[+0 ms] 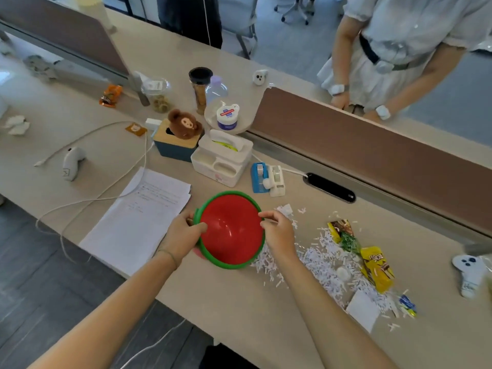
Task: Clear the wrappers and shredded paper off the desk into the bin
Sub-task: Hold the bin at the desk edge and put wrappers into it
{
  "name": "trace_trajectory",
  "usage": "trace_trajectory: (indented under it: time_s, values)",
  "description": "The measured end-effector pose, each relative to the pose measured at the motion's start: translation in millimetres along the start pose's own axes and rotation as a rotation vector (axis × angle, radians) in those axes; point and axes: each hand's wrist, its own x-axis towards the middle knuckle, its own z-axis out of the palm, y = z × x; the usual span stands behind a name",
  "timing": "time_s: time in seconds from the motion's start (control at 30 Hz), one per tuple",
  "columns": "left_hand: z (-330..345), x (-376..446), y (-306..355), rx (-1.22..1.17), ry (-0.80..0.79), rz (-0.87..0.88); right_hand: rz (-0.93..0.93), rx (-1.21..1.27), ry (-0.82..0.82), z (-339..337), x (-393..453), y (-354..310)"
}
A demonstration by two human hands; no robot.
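Gripping the green rim of the red bin (pixel 231 233) at its nine o'clock side, the left hand (pixel 183 235) curls thumb and fingers round the edge, while the right hand (pixel 279 233) pinches the rim at three o'clock. Shredded paper (pixel 319 265) and yellow wrappers (pixel 376 270) lie on the desk (pixel 239 302) at the bin's four o'clock, the paper touching its rim.

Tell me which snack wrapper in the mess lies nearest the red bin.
The brown-and-green wrapper, at the far end of the shredded paper; the yellow wrapper lies farther right.
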Motion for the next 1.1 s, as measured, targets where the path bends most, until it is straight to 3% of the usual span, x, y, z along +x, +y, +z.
trace_trajectory:
  time_s: [0.2, 0.33, 0.43, 0.63, 0.8, 1.1]
  values:
    - [33, -27, 7, -0.019, 0.018, 0.052, -0.030, -0.167, 0.161, -80, 26, 45]
    - [52, -42, 16, -0.070, 0.033, 0.040, 0.166, -0.394, 0.017, -117, 51, 83]
    - [64, -47, 18, -0.066, 0.054, 0.043, 0.282, -0.408, -0.091, -117, 61, 112]
    - [72, -46, 16, -0.049, 0.146, 0.047, 0.264, -0.375, -0.069, -96, 82, 149]
    - [78, -47, 9, -0.046, 0.201, 0.034, 0.151, -0.495, 0.020, -100, 84, 135]
    - [76, -54, 9, -0.168, 0.239, -0.023, -0.001, -0.125, 0.088, -123, 46, 38]
